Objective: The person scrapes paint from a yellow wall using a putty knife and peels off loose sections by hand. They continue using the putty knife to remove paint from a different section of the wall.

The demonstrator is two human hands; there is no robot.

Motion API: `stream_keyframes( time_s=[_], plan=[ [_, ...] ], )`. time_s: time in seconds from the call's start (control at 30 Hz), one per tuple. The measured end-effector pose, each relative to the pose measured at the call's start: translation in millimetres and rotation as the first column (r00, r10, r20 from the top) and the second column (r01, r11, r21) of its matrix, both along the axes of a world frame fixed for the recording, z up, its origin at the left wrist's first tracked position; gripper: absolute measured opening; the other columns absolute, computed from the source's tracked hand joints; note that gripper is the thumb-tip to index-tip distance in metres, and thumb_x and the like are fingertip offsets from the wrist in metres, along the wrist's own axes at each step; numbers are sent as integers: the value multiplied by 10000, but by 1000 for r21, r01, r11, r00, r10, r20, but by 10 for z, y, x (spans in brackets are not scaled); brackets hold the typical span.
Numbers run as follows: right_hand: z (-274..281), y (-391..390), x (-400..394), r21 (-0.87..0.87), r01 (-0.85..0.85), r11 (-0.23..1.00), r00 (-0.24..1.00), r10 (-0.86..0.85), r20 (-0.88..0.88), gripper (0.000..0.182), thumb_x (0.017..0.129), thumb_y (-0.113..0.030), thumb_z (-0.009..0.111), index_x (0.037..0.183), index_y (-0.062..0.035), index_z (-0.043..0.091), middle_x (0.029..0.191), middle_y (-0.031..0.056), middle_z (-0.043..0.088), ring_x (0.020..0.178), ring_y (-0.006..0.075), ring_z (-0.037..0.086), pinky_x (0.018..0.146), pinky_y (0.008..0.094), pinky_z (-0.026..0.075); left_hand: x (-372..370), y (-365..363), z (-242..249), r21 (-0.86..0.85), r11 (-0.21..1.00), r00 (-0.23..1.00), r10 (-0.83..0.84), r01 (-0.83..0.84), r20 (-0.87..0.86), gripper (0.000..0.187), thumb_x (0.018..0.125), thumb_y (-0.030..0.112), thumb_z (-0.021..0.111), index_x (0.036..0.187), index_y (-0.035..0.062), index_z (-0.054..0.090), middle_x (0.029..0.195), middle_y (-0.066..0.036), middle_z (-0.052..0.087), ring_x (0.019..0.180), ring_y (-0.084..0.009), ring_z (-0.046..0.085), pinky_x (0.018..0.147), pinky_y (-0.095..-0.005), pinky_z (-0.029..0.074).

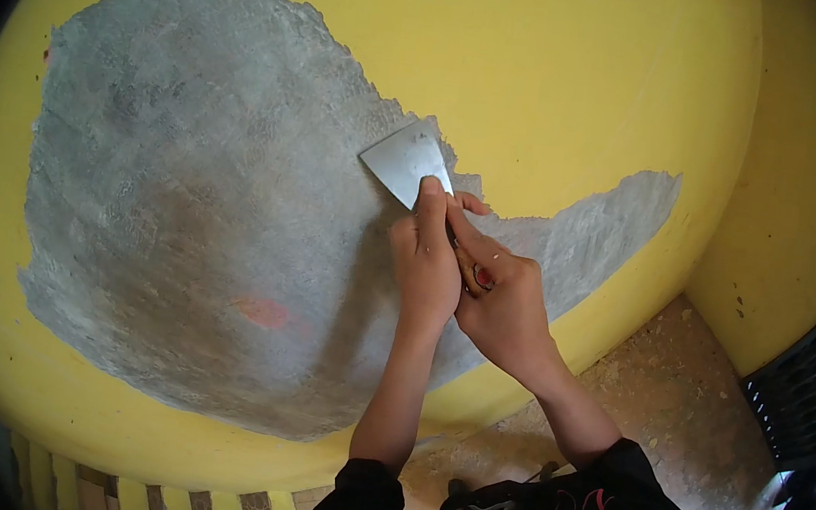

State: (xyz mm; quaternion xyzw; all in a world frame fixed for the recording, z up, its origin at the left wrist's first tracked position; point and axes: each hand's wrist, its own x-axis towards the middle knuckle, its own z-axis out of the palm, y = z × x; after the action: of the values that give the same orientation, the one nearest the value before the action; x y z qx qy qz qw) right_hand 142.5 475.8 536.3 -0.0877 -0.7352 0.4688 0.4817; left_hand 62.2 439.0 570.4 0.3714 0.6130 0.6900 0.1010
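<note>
A scraper (404, 162) with a broad metal blade and a wooden handle is held against the wall, its blade near the ragged upper edge of the bare grey patch (207, 162). My right hand (511, 307) is closed around the handle, and a red mark shows on the wood. My left hand (427, 262) grips the scraper from the other side, its thumb lying along the base of the blade. The left hand's other fingers are partly hidden. Yellow paint (549, 80) surrounds the grey patch, which has a faint reddish spot low down.
At right, another yellow wall (809, 180) meets this one. A dark slatted object (812, 372) stands by it. Flakes are scattered over the brown floor (675, 386). Yellow bars or stripes (133, 503) run along the bottom left, below the wall.
</note>
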Motion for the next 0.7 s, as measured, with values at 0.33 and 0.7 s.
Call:
stream_keyframes(
  time_s=[0.33,0.7],
  plan=[
    [37,-60,37,-9,17,1000,1000,-17,-26,679,715,52,635,1364,-87,491,935,207,668,870,378,655,714,388,529,-56,-50,38,-51,999,988,10,-18,-153,563,1014,449,360,792,-6,609,575,-28,533,523,-94,522,477,-238,398],
    [97,39,-2,11,-9,1000,998,9,-64,671,726,40,637,1367,-95,491,914,208,666,819,375,656,701,381,518,-94,25,13,-21,1000,994,12,-14,-110,547,1008,452,369,814,-2,605,605,-87,603,542,-137,580,498,-250,444]
  ],
)
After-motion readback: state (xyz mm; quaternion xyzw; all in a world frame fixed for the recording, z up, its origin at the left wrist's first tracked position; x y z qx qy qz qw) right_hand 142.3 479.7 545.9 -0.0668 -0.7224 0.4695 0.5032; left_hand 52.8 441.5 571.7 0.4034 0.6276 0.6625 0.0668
